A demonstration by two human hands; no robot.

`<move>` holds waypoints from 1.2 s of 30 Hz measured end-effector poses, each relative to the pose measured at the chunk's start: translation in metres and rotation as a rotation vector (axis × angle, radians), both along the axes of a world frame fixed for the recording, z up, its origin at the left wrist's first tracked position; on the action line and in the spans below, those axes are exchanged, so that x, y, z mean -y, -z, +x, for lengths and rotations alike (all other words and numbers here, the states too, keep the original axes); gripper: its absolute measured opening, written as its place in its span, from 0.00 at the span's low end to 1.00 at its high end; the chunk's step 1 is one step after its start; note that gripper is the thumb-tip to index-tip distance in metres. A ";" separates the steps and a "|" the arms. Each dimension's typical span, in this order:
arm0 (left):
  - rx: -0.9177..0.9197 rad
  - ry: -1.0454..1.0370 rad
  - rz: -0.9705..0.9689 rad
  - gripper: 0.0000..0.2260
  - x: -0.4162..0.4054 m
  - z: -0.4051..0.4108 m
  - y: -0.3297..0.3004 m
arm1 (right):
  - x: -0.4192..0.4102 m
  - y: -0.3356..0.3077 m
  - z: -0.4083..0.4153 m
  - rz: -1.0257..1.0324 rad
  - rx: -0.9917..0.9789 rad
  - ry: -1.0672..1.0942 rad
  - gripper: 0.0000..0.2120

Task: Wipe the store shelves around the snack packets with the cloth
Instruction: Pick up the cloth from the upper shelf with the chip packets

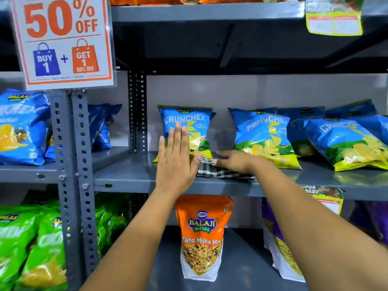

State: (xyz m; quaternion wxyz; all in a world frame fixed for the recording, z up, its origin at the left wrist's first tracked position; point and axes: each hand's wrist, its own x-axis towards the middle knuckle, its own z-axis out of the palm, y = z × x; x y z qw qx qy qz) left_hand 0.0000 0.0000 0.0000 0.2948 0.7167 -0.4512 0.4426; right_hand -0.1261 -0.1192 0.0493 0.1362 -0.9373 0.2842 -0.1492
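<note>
A black-and-white checked cloth (218,172) lies on the grey middle shelf (126,175). My right hand (235,160) presses flat on top of the cloth, slightly blurred. My left hand (175,158) is raised upright with fingers together and palm toward an upright blue Crunchex packet (189,127), its edge touching the cloth's left end. Whether the left hand touches the packet I cannot tell. More blue Crunchex packets (264,137) lean to the right of the cloth.
A slotted grey upright post (71,164) stands to the left, with a 50% off sign (63,38) above it. Blue packets (21,127) fill the left bay. Green packets (31,248), an orange Balaji pouch (202,236) and a purple pouch (279,244) sit on the lower shelf.
</note>
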 end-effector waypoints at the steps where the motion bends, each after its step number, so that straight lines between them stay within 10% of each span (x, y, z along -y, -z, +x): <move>1: -0.033 0.012 -0.002 0.34 0.000 0.001 0.010 | 0.000 0.006 0.002 -0.036 -0.064 0.020 0.27; 9: -0.058 -0.067 0.041 0.32 0.005 0.012 0.052 | 0.006 0.005 0.018 -0.259 -0.074 0.119 0.24; 15: -0.038 -0.061 0.013 0.32 0.007 0.014 0.053 | 0.011 0.020 0.022 -0.025 -0.130 -0.091 0.31; 25: -0.085 -0.066 0.001 0.32 0.004 0.009 0.056 | 0.010 0.029 0.021 -0.357 0.095 0.042 0.15; 32: -0.157 -0.115 0.017 0.28 -0.038 0.012 0.129 | -0.009 0.039 -0.011 0.328 0.888 -0.417 0.08; 36: -0.373 -0.297 0.095 0.31 -0.086 0.026 0.216 | -0.034 0.069 -0.026 0.671 1.017 -0.654 0.09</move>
